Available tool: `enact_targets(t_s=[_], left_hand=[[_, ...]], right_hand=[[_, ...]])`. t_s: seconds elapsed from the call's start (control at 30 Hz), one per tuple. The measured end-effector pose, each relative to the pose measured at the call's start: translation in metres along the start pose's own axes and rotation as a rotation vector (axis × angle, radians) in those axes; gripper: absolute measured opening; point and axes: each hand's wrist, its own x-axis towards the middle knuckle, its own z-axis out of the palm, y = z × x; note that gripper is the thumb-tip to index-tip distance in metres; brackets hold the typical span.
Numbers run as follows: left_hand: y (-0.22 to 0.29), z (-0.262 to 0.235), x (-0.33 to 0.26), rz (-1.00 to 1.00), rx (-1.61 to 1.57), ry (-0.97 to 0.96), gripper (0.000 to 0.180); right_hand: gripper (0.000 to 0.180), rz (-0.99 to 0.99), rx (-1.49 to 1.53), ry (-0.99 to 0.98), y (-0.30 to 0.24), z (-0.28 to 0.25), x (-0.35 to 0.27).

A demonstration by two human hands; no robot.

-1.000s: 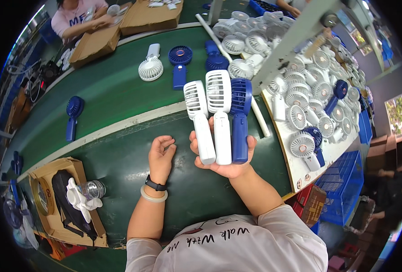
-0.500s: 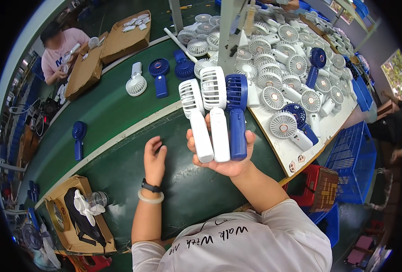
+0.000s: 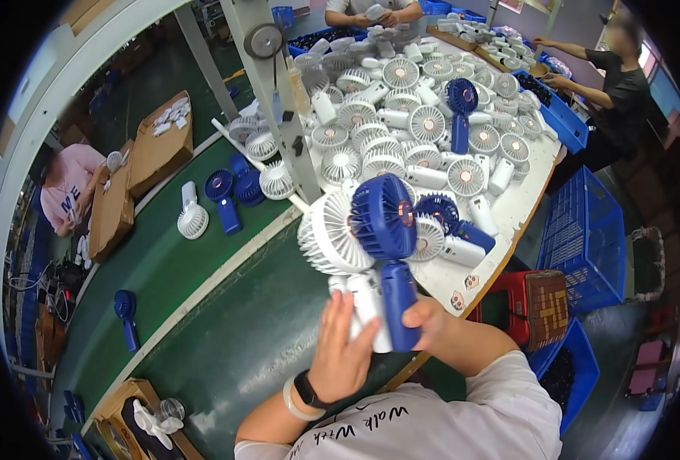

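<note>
In front of me I hold a bunch of handheld fans between both hands. My right hand [image 3: 429,322] is closed round a blue handheld fan [image 3: 401,307] from the right, its thumb on the handle. My left hand [image 3: 338,345] presses from the left on the white handheld fans [image 3: 367,295], with fingers along a handle and thumb across it. The white fan heads overlap to the left of the blue head, so the rear one is mostly hidden. The bunch stands roughly upright, partly before the white table [image 3: 451,284] heaped with white fans [image 3: 382,142].
Blue fans [image 3: 460,115] lie among the white heap. On the green bench [image 3: 156,253] at left rest a few white and blue fans; an open cardboard box [image 3: 129,391] sits lower left. A metal post [image 3: 278,115] rises ahead. Blue crates [image 3: 581,238] stand right. Several people work nearby.
My left hand has come up from the bench onto the white fans. The bunch has turned so that the fan heads overlap and face differently. The view has shifted to the right.
</note>
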Motion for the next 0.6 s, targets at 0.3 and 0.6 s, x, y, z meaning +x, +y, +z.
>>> enact_targets(t_s=[0.3,0.6], left_hand=[[-0.031,-0.046,-0.065,-0.538,0.194,0.078,0.049],[-0.055,-0.089,-0.134,-0.934,0.349,0.302,0.047]], right_hand=[[0.032,-0.543,-0.723,0.529,-0.232,0.004,0.093],[0.041,-0.389,-0.738,1.012,-0.410,-0.033,0.205]])
